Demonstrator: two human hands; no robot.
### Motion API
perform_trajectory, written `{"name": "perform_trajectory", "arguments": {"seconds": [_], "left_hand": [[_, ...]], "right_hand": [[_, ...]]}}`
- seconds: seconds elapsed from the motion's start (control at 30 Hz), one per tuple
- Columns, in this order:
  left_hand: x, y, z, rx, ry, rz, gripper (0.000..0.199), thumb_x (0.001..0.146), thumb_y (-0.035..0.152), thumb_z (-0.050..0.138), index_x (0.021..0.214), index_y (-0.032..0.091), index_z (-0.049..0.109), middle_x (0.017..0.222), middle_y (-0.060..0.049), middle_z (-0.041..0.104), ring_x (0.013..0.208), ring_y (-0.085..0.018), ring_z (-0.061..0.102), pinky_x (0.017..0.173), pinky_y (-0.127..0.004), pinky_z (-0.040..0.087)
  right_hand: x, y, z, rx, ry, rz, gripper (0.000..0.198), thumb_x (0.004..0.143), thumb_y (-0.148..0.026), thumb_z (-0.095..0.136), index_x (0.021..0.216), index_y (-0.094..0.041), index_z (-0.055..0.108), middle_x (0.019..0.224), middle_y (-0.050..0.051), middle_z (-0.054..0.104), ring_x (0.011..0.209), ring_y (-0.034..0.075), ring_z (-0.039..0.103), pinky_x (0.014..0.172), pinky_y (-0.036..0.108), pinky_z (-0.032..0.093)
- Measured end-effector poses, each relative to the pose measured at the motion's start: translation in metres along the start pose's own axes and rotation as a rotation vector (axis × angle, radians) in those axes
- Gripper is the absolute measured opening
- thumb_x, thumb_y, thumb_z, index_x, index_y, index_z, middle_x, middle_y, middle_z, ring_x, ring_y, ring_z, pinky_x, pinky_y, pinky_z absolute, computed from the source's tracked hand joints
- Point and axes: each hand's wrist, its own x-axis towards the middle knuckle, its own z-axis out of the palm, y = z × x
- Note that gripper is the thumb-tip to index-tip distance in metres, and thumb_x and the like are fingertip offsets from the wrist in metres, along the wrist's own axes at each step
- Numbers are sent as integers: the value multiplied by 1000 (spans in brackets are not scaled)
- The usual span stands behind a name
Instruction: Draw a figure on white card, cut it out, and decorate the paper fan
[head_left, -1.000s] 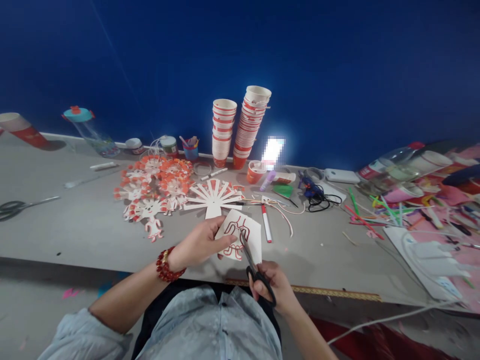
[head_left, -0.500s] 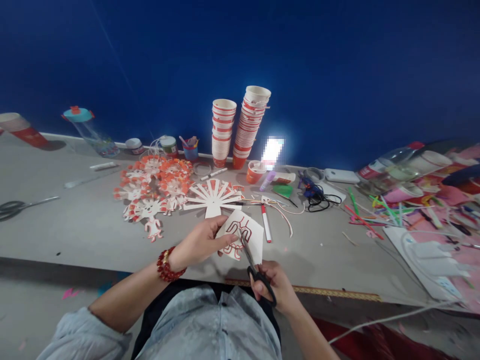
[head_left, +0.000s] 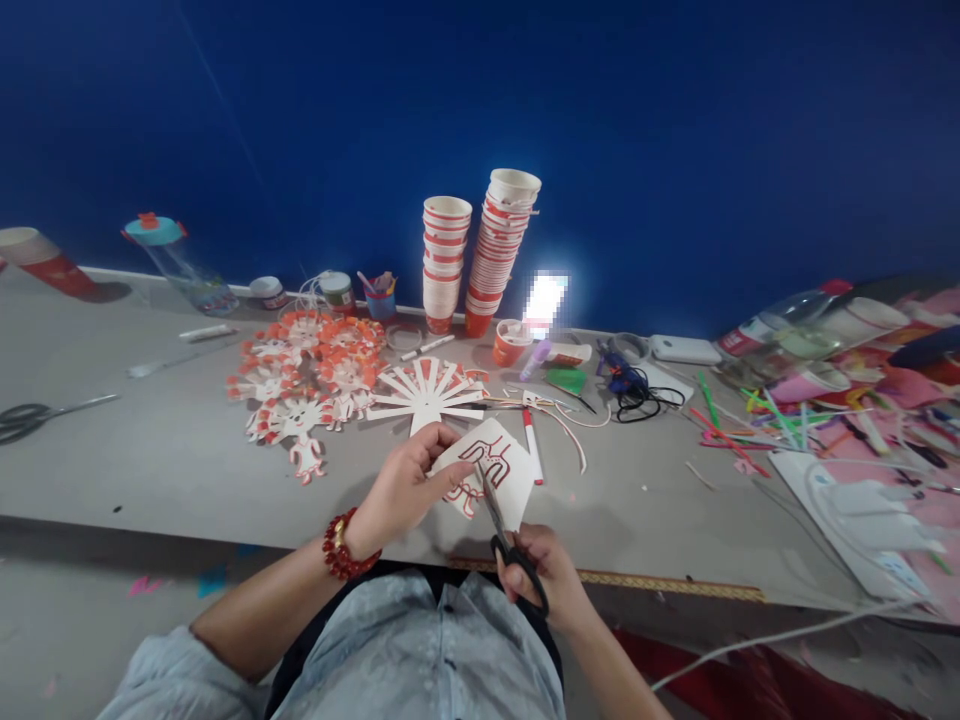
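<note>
White card (head_left: 517, 490) with a red drawing is held just on the near side of the paper fan (head_left: 428, 403), its left edge pinched by the left hand (head_left: 405, 485); scissors (head_left: 500, 530) are gripped by the right hand (head_left: 549, 572), farther from the fan, blades overlapping the card.

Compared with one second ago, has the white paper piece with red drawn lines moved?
Yes, the white paper piece has turned clockwise and shifted rightward; its corner now overlaps the red-and-white marker pen in view.
</note>
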Motion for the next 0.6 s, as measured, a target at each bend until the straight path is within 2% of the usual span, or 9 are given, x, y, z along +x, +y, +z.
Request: {"name": "perform_trajectory", "arguments": {"seconds": [0.2, 0.6], "left_hand": [[0, 0, 2, -20, 14, -5, 23, 85, 36, 66, 93, 18, 56, 82, 0, 60, 68, -12, 54, 58, -20, 45], [0, 3, 3, -32, 26, -18, 26, 84, 39, 67, 93, 18, 56, 83, -1, 60, 69, -12, 53, 57, -20, 45]], "right_hand": [[-1, 1, 4, -1, 20, -13, 68, 71, -83, 56, 51, -19, 52, 44, -2, 46, 41, 11, 41, 41, 23, 31], [-3, 8, 8, 27, 57, -25, 66, 72, -81, 58, 52, -19, 50, 44, -3, 44, 39, 9, 37, 41, 23, 28]]}}
